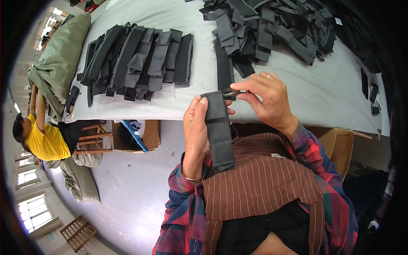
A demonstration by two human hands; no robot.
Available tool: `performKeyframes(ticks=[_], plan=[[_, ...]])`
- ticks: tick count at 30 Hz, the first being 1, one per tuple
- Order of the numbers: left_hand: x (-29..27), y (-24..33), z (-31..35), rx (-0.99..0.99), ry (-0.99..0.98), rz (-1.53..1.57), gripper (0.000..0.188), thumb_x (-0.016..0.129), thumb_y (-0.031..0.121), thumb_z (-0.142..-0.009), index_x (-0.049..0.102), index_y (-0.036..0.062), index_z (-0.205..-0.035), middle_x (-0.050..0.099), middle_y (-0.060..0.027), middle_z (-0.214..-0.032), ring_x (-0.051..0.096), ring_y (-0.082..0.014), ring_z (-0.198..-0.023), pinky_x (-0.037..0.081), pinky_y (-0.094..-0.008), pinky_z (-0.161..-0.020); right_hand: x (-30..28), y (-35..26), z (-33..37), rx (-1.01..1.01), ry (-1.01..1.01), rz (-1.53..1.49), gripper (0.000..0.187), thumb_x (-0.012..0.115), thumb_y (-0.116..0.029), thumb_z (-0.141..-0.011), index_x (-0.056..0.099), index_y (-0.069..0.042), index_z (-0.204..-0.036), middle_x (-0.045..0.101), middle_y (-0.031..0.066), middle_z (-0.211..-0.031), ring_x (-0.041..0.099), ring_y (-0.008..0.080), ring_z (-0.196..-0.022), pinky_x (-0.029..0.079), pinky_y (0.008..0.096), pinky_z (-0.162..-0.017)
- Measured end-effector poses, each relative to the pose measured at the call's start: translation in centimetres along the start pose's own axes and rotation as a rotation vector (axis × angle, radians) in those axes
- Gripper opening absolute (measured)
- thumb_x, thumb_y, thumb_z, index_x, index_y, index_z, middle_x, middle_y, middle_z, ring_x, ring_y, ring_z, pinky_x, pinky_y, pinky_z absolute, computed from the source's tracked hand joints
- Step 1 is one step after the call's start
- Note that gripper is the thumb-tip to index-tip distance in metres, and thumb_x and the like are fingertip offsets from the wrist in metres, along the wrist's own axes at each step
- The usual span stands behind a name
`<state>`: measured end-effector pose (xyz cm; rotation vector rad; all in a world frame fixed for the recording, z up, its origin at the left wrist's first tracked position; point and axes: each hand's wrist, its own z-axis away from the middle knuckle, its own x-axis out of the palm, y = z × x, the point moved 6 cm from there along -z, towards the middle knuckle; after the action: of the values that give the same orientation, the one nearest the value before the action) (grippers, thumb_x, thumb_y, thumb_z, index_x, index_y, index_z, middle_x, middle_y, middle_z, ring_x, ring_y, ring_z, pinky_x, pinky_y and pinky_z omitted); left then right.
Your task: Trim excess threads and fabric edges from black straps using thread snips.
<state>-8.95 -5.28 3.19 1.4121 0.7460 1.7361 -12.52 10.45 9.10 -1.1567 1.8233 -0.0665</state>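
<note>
My left hand (196, 123) is closed on a dark grey fabric strip (219, 127), thumb on its front and fingers behind. The strip hangs down over my brown striped apron, with a stitched line along its top end. Between the thumb and forefinger of my right hand (267, 97) is a pair of small metal thread snips (232, 93), partly hidden by the fingers. Their tip meets the strip's upper right edge. Just beyond my hands, a longer dark strip (224, 63) lies on the white-covered table (199, 21).
Layered strips (138, 61) lie in rows at the left, and a loose heap of strips (272, 29) at the far right. Below the table edge stands a cardboard box (153, 135). A person in yellow (51, 138) reaches to a large green sack (63, 55).
</note>
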Motion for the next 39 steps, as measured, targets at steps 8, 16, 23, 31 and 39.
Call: performKeyframes(ticks=[8, 16, 23, 31, 39], plan=[[-0.2, -0.4, -0.2, -0.018, -0.006, 0.019, 0.025, 0.042, 0.022, -0.099, 0.049, -0.0011, -0.105, 0.065, -0.0223, -0.097, 0.068, -0.0259, -0.079, 0.058, -0.0323, -0.059, 0.1, -0.2, 0.0, -0.004, 0.023, 0.011, 0.022, 0.072, -0.010, -0.073, 0.069, -0.013, -0.095, 0.060, 0.0008, -0.072, 0.049, 0.0196, -0.063, 0.036, 0.0309, -0.061], [-0.2, -0.9, -0.4, -0.028, -0.025, 0.077, 0.020, 0.045, 0.016, -0.098, 0.050, -0.0005, -0.107, 0.065, -0.0218, -0.096, 0.068, -0.0265, -0.079, 0.058, -0.0324, -0.060, 0.2, -0.1, 0.2, 0.029, -0.012, -0.113, 0.022, 0.072, -0.010, -0.073, 0.070, -0.013, -0.095, 0.059, 0.0009, -0.070, 0.049, 0.0190, -0.062, 0.035, 0.0304, -0.060], [0.0, -1.1, -0.4, -0.032, -0.022, 0.069, 0.019, 0.045, 0.015, -0.097, 0.050, -0.0006, -0.107, 0.066, -0.0214, -0.096, 0.068, -0.0257, -0.079, 0.058, -0.0325, -0.060, 0.6, 0.2, 0.6, 0.064, 0.017, -0.147, 0.022, 0.073, -0.009, -0.073, 0.069, -0.011, -0.095, 0.060, 0.0012, -0.071, 0.050, 0.0187, -0.063, 0.036, 0.0305, -0.061], [-0.2, -1.2, -0.3, -0.024, -0.007, 0.046, 0.019, 0.044, 0.010, -0.095, 0.051, -0.0014, -0.109, 0.066, -0.0201, -0.095, 0.068, -0.0226, -0.076, 0.058, -0.0311, -0.062, 1.1, 0.6, 1.1, 0.105, 0.011, -0.297, 0.023, 0.071, -0.006, -0.073, 0.069, -0.010, -0.096, 0.062, 0.0016, -0.072, 0.052, 0.0196, -0.064, 0.039, 0.0302, -0.065], [0.0, -1.2, -0.4, -0.032, 0.006, 0.040, 0.020, 0.042, 0.008, -0.094, 0.051, -0.0013, -0.109, 0.066, -0.0200, -0.094, 0.067, -0.0206, -0.074, 0.058, -0.0310, -0.061, 0.6, -0.2, 1.2, -0.014, 0.109, 0.103, 0.016, 0.071, -0.016, -0.075, 0.071, -0.018, -0.091, 0.055, -0.0049, -0.068, 0.048, 0.0151, -0.062, 0.032, 0.0300, -0.059]])
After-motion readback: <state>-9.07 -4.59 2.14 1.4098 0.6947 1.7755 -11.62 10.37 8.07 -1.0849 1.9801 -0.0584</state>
